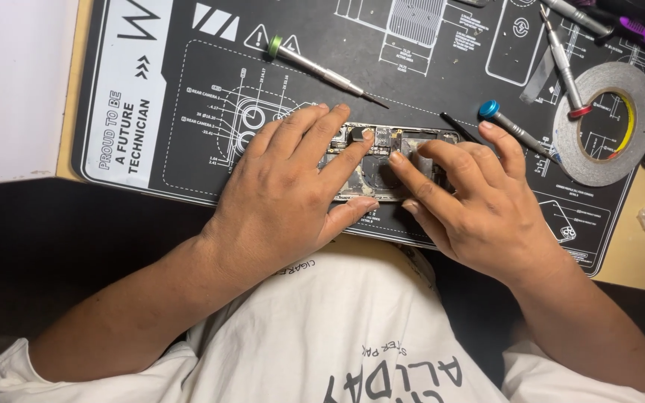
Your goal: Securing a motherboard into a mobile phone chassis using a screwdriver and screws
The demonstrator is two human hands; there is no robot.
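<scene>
Hands flat, left hand [285, 186] and right hand [472, 201], fingers spread, pressing opened phone [382, 160], nothing gripped.

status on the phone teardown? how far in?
Done: the phone lies opened on the black work mat, its inner boards bared. In hand: the left hand presses down on one end while the right hand fingers parts near the middle. No tool is held; the green-capped screwdriver and blue-capped screwdriver lie aside by the tape roll. Left: the boards sit in the frame, not lifted out.
</scene>
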